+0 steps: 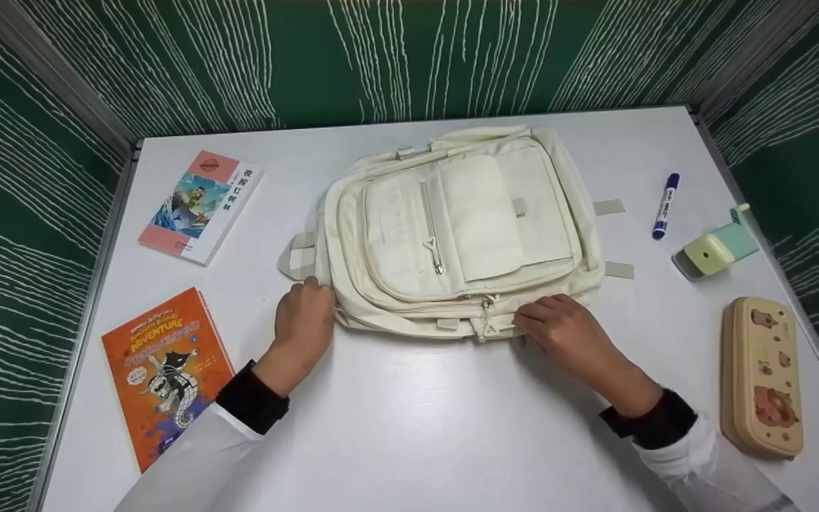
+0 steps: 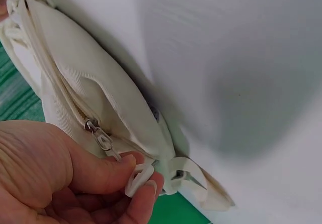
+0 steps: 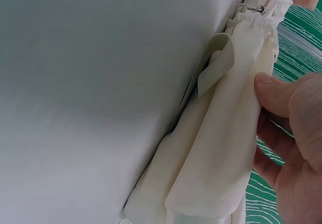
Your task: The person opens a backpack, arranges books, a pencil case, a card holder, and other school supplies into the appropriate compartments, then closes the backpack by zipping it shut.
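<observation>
A cream backpack [image 1: 484, 213] lies flat, front side up, in the middle of the table, its top handle [image 1: 301, 254] toward the left. My left hand [image 1: 304, 320] is at its near left corner. In the left wrist view, thumb and fingers pinch a zipper pull [image 2: 140, 177] below a metal slider [image 2: 91, 125] on the zipper. My right hand [image 1: 566, 328] grips the near side of the bag toward its bottom end; in the right wrist view the thumb presses the side pocket [image 3: 216, 148], fingers partly hidden behind the fabric. Another zipper pull [image 1: 489, 327] hangs between both hands.
To the left lie a pink-and-blue book [image 1: 196, 206] and an orange book [image 1: 168, 377], partly under the left sleeve. On the right are a blue marker [image 1: 666, 206], a green-and-yellow pencil sharpener [image 1: 719, 249] and a yellow pencil case [image 1: 763, 377]. Green walls [image 1: 409, 64] stand around the table.
</observation>
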`<state>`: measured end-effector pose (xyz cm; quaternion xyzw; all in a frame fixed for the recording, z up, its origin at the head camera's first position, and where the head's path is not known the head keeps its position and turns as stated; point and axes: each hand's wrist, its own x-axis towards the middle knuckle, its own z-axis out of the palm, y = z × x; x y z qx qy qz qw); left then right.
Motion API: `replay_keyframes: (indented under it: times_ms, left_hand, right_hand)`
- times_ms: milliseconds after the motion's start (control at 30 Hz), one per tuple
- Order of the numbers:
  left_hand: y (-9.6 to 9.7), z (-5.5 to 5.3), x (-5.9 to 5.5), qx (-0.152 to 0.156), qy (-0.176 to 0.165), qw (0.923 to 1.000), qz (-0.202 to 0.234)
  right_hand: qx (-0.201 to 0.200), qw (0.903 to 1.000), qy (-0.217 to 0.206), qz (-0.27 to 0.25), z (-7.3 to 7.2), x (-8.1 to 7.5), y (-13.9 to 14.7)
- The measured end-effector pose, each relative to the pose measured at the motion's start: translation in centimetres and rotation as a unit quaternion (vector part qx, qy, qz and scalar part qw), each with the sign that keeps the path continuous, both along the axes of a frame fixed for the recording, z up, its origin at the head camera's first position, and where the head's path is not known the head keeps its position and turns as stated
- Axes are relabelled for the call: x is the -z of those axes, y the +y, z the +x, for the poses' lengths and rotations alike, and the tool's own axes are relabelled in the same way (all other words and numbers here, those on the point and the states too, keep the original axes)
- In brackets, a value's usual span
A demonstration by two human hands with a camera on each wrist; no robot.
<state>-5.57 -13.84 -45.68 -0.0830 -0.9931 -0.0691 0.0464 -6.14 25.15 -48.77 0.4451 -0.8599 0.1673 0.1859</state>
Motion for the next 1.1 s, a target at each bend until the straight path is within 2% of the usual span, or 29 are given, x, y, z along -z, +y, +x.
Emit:
replay_keyframes:
  times_ms: [100, 167, 300, 433, 600, 733, 967, 1100]
  left_hand:
    - [-0.1, 0.0, -0.3, 0.0, -0.015, 0.9999, 0.007]
    - [-0.3, 0.5, -0.5, -0.003, -0.022, 0.9997, 0.01]
    - [-0.3, 1.9, -0.7, -0.002, -0.027, 0.9996, 0.009]
    - [0.1, 3.6, -0.6, 0.014, -0.022, 0.9996, 0.006]
    - [1.2, 5.2, -0.5, 0.05, -0.014, 0.9986, 0.009]
    - [2.1, 6.3, -0.3, 0.091, -0.01, 0.9957, 0.016]
    - [3.8, 7.9, 0.2, 0.154, -0.002, 0.988, 0.01]
    - [5.0, 8.5, 0.5, 0.19, 0.023, 0.9813, -0.017]
  right_hand:
    - [0.001, 1.0, 0.0, 0.001, 0.1, 0.0, 0.1]
    - [0.0, 1.0, 0.0, 0.001, 0.1, 0.0, 0.1]
    - [-0.002, 1.0, 0.002, 0.003, -0.2, -0.1, 0.2]
    - [0.007, 0.9999, 0.007, 0.008, -0.5, -0.4, 0.7]
    - [0.026, 0.9995, 0.007, 0.015, -1.1, -0.7, 1.7]
    - [0.045, 0.9985, 0.008, 0.028, -1.5, -0.9, 2.3]
    - [0.071, 0.9965, 0.001, 0.044, -3.4, -0.8, 3.0]
    - [0.086, 0.9955, -0.008, 0.038, -4.3, -0.9, 3.5]
